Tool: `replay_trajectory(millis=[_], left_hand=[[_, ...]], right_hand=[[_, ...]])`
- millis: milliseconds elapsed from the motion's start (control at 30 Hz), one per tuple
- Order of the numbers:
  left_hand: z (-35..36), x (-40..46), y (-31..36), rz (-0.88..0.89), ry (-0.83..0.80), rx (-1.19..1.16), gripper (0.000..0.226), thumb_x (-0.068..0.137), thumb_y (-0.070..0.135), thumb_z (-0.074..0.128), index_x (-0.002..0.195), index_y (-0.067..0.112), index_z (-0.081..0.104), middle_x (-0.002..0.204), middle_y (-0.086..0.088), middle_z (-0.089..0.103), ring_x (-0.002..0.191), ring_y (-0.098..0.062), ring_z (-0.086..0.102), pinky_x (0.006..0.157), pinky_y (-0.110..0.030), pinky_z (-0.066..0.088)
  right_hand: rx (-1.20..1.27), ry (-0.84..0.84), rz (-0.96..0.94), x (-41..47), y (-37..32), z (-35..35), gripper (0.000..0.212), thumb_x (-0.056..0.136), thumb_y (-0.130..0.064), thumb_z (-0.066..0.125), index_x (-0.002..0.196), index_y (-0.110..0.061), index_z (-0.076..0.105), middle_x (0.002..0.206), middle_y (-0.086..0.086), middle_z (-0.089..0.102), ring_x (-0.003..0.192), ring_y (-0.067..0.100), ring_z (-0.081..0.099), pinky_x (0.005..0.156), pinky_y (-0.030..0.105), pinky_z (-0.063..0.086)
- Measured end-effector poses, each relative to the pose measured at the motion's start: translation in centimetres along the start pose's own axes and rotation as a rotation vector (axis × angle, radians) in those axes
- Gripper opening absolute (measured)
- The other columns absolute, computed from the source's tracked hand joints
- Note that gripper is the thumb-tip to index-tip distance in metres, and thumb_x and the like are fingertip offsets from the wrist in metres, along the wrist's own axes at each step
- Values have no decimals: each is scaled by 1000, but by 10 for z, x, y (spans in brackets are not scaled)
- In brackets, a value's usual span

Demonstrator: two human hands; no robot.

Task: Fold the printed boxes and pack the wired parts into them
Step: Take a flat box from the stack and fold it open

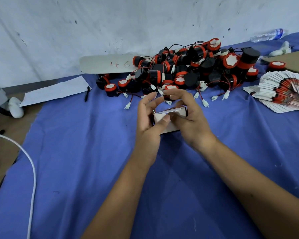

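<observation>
A small white printed box (164, 116) is held up over the blue cloth between both hands. My left hand (149, 121) grips its left side, with the thumb pressed on the white top flap. My right hand (188, 118) holds the right side, its fingers curled over the box's far edge. Behind the hands lies a heap of black-and-red wired parts (185, 69) with white plug ends. At the right sits a fanned stack of flat printed boxes (283, 90). The inside of the held box is hidden.
A blue cloth (86, 161) covers the work surface. A white paper sheet (55, 91) and a black pen (87, 93) lie at the left. A white cable (30, 163) curves down the left edge. A plastic bottle (267, 35) lies at the far right.
</observation>
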State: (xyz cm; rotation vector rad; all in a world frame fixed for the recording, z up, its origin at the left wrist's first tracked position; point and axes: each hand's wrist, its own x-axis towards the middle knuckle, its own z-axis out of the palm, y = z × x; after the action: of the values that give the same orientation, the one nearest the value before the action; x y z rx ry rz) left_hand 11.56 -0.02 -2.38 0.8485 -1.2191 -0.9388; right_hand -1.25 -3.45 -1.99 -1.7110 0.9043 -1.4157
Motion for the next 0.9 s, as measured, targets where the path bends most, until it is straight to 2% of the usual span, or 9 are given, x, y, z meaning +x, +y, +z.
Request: replay_trajectory(millis=[167,300,433,533,600,633,767,833,900], left_hand=[[-2,4,-4,20,44,35,47,89,4,66,133,19,57,136,-8,63,128,-25,62,103,-43,54],[-4,5,-6,63,118,97,43,89,-8,64,124,16,65,124,-2,71,117,-22,67,97,-40,56],[-9,6,-8,45,234,180,45,88,-7,67,118,27,70,119,6,73,112,-19,68,97,-47,57],[-11,7,-7,68,244,219,44,90,-4,68,124,24,68,123,-2,72,115,-28,68,99,-59,55],[-12,5,-5,100,246,266,43,92,0,70,128,22,65,126,-2,71,114,-27,68,97,-57,56],[-11,4,-4,117,246,280,43,92,2,72,128,24,64,127,1,70,113,-24,69,96,-54,57],[-7,3,3,184,209,278,47,89,-10,64,118,26,62,132,14,64,111,-8,67,88,-33,58],[-6,4,6,187,157,212,53,84,-21,54,121,16,60,135,11,61,118,-8,64,92,-30,55],[-8,5,9,182,111,179,61,78,-21,48,126,16,57,145,1,56,132,-7,55,102,-26,49]], right_hand=[[-17,-57,-55,-3,-2,5,53,83,15,50,96,-30,74,117,-1,62,127,31,47,107,39,42],[14,-121,8,-5,-5,4,48,82,-1,39,109,-22,74,123,-2,61,127,24,44,102,18,35],[21,-179,15,-7,-4,6,64,78,-2,40,131,-30,63,133,-5,56,131,23,42,114,38,36],[49,-248,7,-5,0,4,39,93,-24,47,128,-28,66,135,1,56,136,26,43,116,48,36],[91,-229,-4,-5,0,5,36,98,-43,46,120,-26,69,131,3,61,132,22,50,114,42,39],[114,-194,3,-5,1,6,36,98,-44,47,117,-24,71,127,4,63,128,21,54,110,38,43],[281,-141,91,-2,6,3,26,94,-20,61,116,-12,72,121,10,68,114,29,63,91,39,55],[322,-118,99,-1,8,0,28,89,-13,65,116,-16,71,121,5,70,115,30,63,91,44,58],[305,-56,83,0,8,-2,31,87,-10,68,117,-19,72,119,1,71,115,26,64,95,49,57]])
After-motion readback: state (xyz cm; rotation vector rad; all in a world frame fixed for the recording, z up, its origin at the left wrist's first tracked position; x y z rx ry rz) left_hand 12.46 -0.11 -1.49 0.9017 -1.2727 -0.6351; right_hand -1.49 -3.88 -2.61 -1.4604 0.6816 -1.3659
